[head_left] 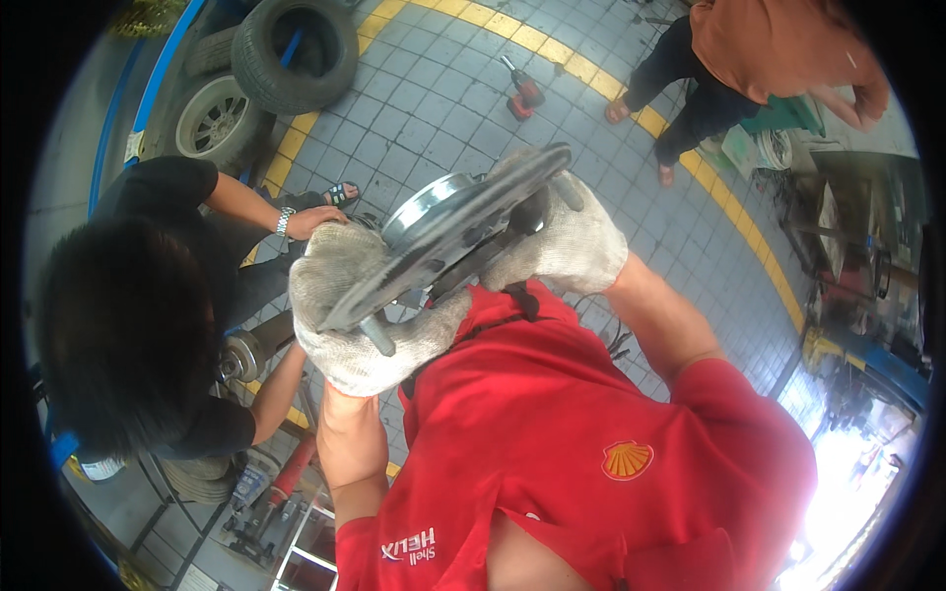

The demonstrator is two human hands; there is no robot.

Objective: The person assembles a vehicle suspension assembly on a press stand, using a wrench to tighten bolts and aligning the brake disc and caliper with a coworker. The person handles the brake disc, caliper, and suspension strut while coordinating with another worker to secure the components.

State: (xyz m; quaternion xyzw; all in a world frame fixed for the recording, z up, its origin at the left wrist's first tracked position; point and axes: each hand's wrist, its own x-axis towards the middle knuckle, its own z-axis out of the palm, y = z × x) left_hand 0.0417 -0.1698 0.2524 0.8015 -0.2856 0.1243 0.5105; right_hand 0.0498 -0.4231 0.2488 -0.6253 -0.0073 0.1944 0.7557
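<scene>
Both my hands wear pale knitted work gloves and hold up a dark metal wheel hub in front of my red shirt. The hub is tilted, its right end higher and its flange seen nearly edge-on. A shiny round collar stands out on its far side, and studs project on the near side. My left hand is closed around the lower left edge. My right hand grips the upper right end; some of its fingers are hidden behind the metal.
A person in black crouches at left, one hand close to my left glove. Another person in orange stands at far right. A red-and-black cordless power tool lies on the tiled floor. Tyres are stacked at far left.
</scene>
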